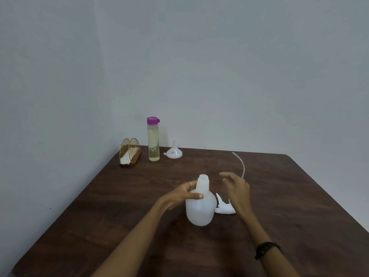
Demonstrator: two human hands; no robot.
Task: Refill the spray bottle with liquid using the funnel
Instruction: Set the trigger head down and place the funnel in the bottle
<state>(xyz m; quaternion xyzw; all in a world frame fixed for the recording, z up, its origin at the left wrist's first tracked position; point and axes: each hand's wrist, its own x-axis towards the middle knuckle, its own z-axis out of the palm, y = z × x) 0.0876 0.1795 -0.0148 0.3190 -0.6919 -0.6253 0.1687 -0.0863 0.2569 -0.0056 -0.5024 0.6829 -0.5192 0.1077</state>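
Dark brown wood-grain table point(279, 206), far left corner set into the meeting of two plain pale grey walls point(219, 66). Near that corner, at the table's back edge: a napkin holder point(130, 151) of gold-coloured wire arches on a dark base, holding a folded white napkin point(125, 159) that lies low between the arches. A black band point(266, 249) circles the wrist at lower right.

A translucent white spray bottle point(200, 208) is seen on a dark brown wood-grained table point(289, 196). At eleven o'clock, pale yellow liquid is held in a clear bottle point(153, 143) capped in purple. A white funnel point(173, 152) bears a small red label. A golden wire holder point(130, 151) and a black wristband point(266, 249) are visible.
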